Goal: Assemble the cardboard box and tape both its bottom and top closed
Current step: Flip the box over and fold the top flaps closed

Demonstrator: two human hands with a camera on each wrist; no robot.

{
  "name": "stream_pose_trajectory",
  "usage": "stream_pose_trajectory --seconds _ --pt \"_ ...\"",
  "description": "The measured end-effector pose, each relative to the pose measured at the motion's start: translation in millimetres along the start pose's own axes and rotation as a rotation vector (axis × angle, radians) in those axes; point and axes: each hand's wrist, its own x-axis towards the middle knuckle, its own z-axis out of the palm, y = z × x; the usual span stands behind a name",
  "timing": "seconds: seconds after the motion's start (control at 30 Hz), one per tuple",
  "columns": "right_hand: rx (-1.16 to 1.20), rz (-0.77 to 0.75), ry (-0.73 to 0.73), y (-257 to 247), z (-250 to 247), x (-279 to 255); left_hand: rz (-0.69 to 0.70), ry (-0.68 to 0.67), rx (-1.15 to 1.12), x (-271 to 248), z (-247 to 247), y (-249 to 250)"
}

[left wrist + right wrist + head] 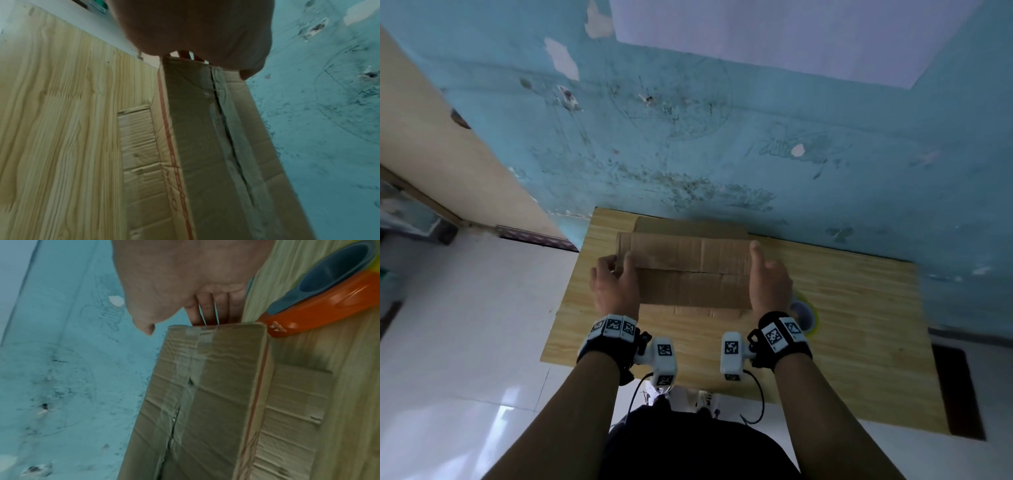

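A brown cardboard box (690, 270) lies lengthwise on the wooden table (842, 308). Clear tape runs along the seam of its upper face (185, 386). Loose flaps lie flat on the table at its near side (688, 311) and far side (688, 224). My left hand (614, 281) grips the box's left end, fingers curled round the edge and thumb on top. My right hand (768, 277) rests against the right end with straight fingers (211, 309) down the end face and the thumb along the top edge. The end faces are hidden by my hands.
An orange, blue and yellow tape dispenser (803, 315) lies on the table just right of my right hand, close to the box corner (320, 305). A stained blue wall (722, 137) stands right behind the table. White tiled floor (465, 342) lies to the left.
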Motion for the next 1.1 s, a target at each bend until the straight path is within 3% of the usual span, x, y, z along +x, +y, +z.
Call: stream_pose_trajectory --seconds 0.1,0.27,0.53,0.77,0.9,1.1 --pt "0.087 0.032 0.059 -11.1 -1.8 1.5 -0.036 0.079 -0.032 -7.1 -5.4 7.0" --pt "0.184 -0.037 0.121 -19.3 -1.0 -3.4 -0.173 0.114 -0.025 -11.9 -7.7 22.6" --pt "0.207 -0.137 0.037 -18.6 5.4 2.7 -0.015 0.134 -0.137 -15.3 -15.1 15.9" --pt "0.169 -0.068 -0.007 3.8 7.5 2.2 -0.042 -0.007 -0.147 -19.8 -15.5 -10.8" --pt "0.207 0.023 -0.059 12.9 3.9 2.9 -0.15 -0.052 -0.212 -22.1 -17.6 -13.1" --pt "0.211 0.108 -0.131 30.9 12.4 5.2 -0.423 -0.313 -0.302 -6.3 1.1 -43.3"
